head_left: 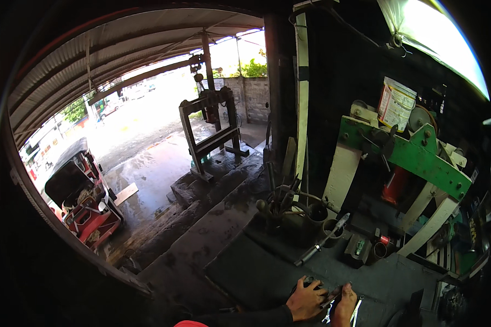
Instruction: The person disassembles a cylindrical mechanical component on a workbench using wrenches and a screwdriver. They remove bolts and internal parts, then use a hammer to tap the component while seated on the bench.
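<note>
At the bottom of the head view, my left hand [305, 301] curls its fingers over a dark metal part [310, 281] on the dark workbench [256, 272]. What this part is, I cannot make out in the shade. My right hand [345, 305] is close beside it, fingers bent in toward the same spot. Whatever lies between its fingers is too dark to name. Shiny wrenches [356, 313] lie on the bench beside and below the right hand. Ahead of the hands, a long metal bar tool [323, 241] slants across a round can.
A green and white press frame [420, 158] rises at the right, with a white bucket [396, 104] on top. Tools stand in a holder [278, 204] at the bench's far side. Outside are a black metal frame [213, 131] and a red vehicle [87, 201].
</note>
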Demonstrator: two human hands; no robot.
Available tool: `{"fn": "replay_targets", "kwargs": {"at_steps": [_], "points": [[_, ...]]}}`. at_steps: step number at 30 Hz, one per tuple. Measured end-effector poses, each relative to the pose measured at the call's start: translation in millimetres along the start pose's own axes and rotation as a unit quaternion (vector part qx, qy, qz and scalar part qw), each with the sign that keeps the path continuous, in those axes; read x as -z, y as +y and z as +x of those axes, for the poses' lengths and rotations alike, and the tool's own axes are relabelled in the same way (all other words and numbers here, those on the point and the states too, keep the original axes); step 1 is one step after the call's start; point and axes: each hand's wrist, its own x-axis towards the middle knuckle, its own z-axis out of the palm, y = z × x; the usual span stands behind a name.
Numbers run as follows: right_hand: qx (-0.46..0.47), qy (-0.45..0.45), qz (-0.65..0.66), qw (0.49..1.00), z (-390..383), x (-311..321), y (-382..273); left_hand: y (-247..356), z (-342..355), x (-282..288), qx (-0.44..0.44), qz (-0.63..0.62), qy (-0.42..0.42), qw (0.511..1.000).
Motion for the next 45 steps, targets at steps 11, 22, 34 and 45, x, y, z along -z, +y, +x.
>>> {"fn": "replay_targets", "kwargs": {"at_steps": [11, 22, 34, 45], "points": [[0.024, -0.053, -0.443, 0.895, -13, -8, -60, 2, 2, 7, 0.016, -0.031, -0.051, 0.998], [0.270, -0.430, -0.734, 0.452, 8, -38, -118, -5, -6, -16, -0.016, -0.040, 0.046, 0.998], [0.436, 0.078, -0.492, 0.749, -53, -42, 6, -4, -4, -2, -0.025, 0.003, -0.013, 1.000], [0.213, -0.086, 0.125, 0.965, -28, 2, 34, 3, 0, -1, 0.007, 0.020, -0.006, 1.000]]}}
